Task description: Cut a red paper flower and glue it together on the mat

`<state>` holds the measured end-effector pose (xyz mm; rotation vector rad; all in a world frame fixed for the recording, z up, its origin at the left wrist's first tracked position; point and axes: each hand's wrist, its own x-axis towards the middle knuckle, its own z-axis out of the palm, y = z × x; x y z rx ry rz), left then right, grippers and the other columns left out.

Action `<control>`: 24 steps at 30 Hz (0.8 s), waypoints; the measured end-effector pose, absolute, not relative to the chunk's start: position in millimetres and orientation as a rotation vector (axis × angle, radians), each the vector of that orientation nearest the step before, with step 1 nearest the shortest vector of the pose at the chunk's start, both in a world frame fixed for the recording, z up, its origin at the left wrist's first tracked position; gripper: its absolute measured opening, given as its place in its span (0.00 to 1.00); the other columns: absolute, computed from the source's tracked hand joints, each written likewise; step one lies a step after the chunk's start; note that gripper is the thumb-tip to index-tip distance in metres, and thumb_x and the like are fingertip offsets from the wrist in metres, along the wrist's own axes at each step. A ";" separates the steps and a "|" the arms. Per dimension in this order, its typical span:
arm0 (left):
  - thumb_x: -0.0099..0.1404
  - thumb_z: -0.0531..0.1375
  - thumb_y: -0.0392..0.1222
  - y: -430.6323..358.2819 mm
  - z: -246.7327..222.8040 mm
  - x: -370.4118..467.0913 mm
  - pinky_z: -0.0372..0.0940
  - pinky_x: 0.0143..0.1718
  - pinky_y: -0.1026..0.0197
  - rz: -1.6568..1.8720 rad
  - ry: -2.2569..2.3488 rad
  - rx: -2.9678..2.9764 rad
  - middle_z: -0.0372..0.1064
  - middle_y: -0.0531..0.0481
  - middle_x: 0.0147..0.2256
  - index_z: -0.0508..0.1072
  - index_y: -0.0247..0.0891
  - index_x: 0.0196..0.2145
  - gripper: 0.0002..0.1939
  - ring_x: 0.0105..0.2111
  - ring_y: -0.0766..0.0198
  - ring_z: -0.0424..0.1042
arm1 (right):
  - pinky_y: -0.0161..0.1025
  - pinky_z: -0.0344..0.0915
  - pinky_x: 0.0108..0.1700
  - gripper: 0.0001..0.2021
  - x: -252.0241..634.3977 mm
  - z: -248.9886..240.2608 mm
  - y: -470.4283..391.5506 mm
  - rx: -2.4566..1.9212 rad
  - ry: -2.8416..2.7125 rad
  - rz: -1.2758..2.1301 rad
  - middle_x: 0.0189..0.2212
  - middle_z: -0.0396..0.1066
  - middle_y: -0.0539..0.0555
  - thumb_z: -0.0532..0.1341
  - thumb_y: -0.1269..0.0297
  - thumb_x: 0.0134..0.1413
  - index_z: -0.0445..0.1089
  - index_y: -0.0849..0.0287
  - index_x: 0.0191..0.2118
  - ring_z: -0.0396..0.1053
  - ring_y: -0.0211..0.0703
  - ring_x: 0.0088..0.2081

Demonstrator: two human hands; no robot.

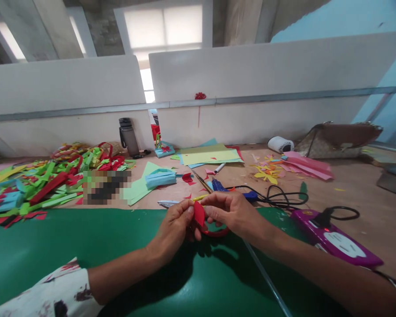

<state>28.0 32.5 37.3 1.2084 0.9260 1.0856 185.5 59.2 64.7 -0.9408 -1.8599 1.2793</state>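
Note:
A small red petal-shaped piece (pixel 199 214) is held upright between my two hands over the green mat (pixel 125 246). My left hand (pixel 178 222) pinches its left side between thumb and fingers. My right hand (pixel 231 213) is closed at its upper right, thumb and forefinger together near a small yellow bit; what those fingertips grip is too small to name. Below my right hand, a red ring-shaped handle (pixel 216 232) shows partly, and scissor-like blades (pixel 168 204) lie just beyond my left hand. A clear rod (pixel 267 277) lies below my right forearm.
A blue glue gun (pixel 219 186) with a black cable lies beyond my hands. The purple power strip (pixel 338 240) is at right. Coloured strips (pixel 53 180) pile up at left, near a dark bottle (pixel 129 138). A blue folded piece (pixel 160 178) and paper sheets (pixel 211 155) lie behind.

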 end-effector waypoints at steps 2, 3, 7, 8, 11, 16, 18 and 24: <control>0.63 0.53 0.45 32.6 36.6 28.0 0.53 0.20 0.69 1.085 0.922 1.200 0.68 0.51 0.22 0.65 0.35 0.30 0.10 0.17 0.72 0.62 | 0.33 0.64 0.31 0.07 185.2 64.4 59.0 -0.940 -1.849 1.280 0.28 0.73 0.51 0.60 0.68 0.51 0.72 0.62 0.37 0.68 0.36 0.28; 0.63 0.53 0.45 32.7 36.4 28.0 0.53 0.20 0.69 1.087 0.921 1.200 0.68 0.51 0.22 0.65 0.35 0.30 0.10 0.17 0.72 0.62 | 0.33 0.64 0.31 0.07 185.2 64.2 58.8 -0.936 -1.848 1.277 0.28 0.73 0.51 0.59 0.67 0.51 0.72 0.62 0.37 0.68 0.36 0.27; 0.62 0.53 0.44 33.6 35.5 27.9 0.53 0.20 0.68 1.088 0.913 1.181 0.69 0.50 0.24 0.64 0.35 0.30 0.09 0.17 0.71 0.63 | 0.32 0.64 0.31 0.06 185.7 63.9 57.2 -0.898 -1.853 1.300 0.28 0.73 0.49 0.60 0.70 0.50 0.71 0.60 0.36 0.69 0.36 0.28; 0.63 0.53 0.44 33.8 35.3 27.9 0.53 0.20 0.68 1.084 0.912 1.180 0.69 0.50 0.24 0.64 0.35 0.30 0.09 0.17 0.71 0.63 | 0.33 0.64 0.32 0.06 185.7 63.9 56.8 -0.891 -1.850 1.314 0.28 0.73 0.49 0.60 0.71 0.49 0.70 0.60 0.35 0.70 0.36 0.29; 0.63 0.52 0.43 34.3 34.5 27.8 0.53 0.20 0.68 1.066 0.912 1.192 0.69 0.49 0.24 0.65 0.35 0.31 0.09 0.17 0.71 0.63 | 0.34 0.64 0.33 0.08 184.8 63.9 56.4 -0.901 -1.846 1.326 0.29 0.74 0.49 0.59 0.73 0.48 0.70 0.59 0.36 0.71 0.38 0.31; 0.63 0.53 0.44 34.9 33.2 27.2 0.53 0.19 0.68 1.071 0.907 1.179 0.68 0.51 0.24 0.65 0.35 0.31 0.09 0.17 0.71 0.63 | 0.36 0.66 0.36 0.09 183.1 63.5 55.7 -0.879 -1.851 1.366 0.30 0.76 0.51 0.58 0.74 0.48 0.70 0.60 0.38 0.73 0.40 0.32; 0.63 0.53 0.44 35.3 33.2 26.9 0.54 0.19 0.69 1.082 0.913 1.185 0.66 0.52 0.22 0.65 0.35 0.30 0.09 0.17 0.71 0.63 | 0.38 0.67 0.38 0.09 183.2 63.7 54.5 -0.831 -1.862 1.421 0.28 0.76 0.52 0.58 0.74 0.50 0.69 0.61 0.39 0.73 0.41 0.32; 0.63 0.52 0.44 34.7 35.6 27.9 0.53 0.19 0.69 1.099 0.917 1.197 0.66 0.53 0.21 0.65 0.35 0.30 0.09 0.17 0.71 0.62 | 0.39 0.67 0.38 0.11 183.1 64.3 53.2 -0.816 -1.845 1.418 0.28 0.77 0.51 0.57 0.76 0.49 0.70 0.61 0.38 0.74 0.41 0.31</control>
